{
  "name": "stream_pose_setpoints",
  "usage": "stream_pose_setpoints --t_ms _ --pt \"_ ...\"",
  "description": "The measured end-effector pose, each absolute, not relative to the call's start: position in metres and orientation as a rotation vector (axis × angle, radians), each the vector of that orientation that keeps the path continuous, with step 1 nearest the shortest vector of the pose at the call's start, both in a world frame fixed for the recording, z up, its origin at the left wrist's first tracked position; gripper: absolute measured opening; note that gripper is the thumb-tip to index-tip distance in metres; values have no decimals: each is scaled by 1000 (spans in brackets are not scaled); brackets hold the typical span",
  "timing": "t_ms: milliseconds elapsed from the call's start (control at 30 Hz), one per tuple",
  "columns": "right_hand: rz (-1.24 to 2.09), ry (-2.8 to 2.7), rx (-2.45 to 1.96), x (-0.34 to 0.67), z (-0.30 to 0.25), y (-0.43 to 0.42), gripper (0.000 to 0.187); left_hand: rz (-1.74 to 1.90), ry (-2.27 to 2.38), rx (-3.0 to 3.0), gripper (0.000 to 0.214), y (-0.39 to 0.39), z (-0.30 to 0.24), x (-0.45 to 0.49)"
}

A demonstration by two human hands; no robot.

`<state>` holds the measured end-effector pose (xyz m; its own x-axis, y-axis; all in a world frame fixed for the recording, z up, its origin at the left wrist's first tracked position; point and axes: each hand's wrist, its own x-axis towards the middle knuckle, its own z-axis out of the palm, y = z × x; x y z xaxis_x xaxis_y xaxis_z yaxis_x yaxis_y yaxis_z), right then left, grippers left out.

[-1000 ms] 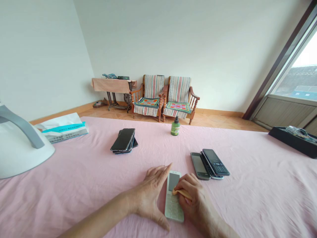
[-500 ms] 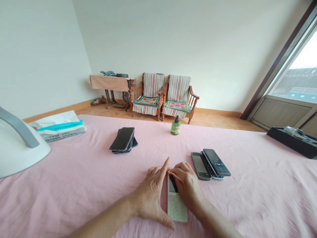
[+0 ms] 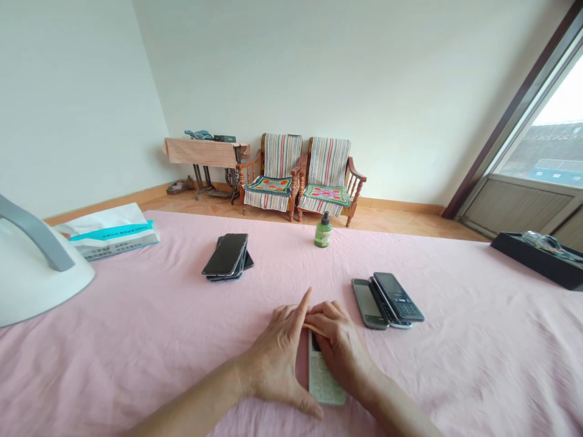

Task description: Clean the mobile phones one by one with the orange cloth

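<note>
A white keypad phone [image 3: 324, 381] lies flat on the pink cloth in front of me. My left hand [image 3: 279, 355] braces its left edge, thumb at the near corner and forefinger stretched along the side. My right hand [image 3: 339, 349] presses a small tan cloth [image 3: 313, 328] onto the top end of the phone, covering the screen; the fingers are closed on the cloth.
A fan of dark keypad phones [image 3: 387, 300] lies just right of my hands. A stack of black smartphones [image 3: 226, 257] sits further back left, a green bottle [image 3: 323, 231] beyond. A white lamp base [image 3: 31, 276], a white bag [image 3: 112, 231] and a black tray [image 3: 537, 260] stand at the edges.
My right hand slid the tan cloth from the phone's keypad area up to its top end. The left hand stayed on the phone's edge.
</note>
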<state>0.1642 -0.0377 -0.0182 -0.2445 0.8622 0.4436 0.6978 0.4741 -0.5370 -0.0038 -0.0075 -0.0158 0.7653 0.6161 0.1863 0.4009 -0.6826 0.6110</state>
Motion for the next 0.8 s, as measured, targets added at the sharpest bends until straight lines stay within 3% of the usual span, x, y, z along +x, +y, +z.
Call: stream_pose_setpoints --t_ms 267,533,800 --pt "221 -1860 -1465 188 -23 -45 25 492 738 2407 142 -7 -13 -3" --pt "487 -1933 -1317 182 -23 -77 28 481 743 2443 142 -6 -16 -3" --pt "477 -2061 -1191 183 -19 -77 33 494 748 2454 143 -5 -20 -2"
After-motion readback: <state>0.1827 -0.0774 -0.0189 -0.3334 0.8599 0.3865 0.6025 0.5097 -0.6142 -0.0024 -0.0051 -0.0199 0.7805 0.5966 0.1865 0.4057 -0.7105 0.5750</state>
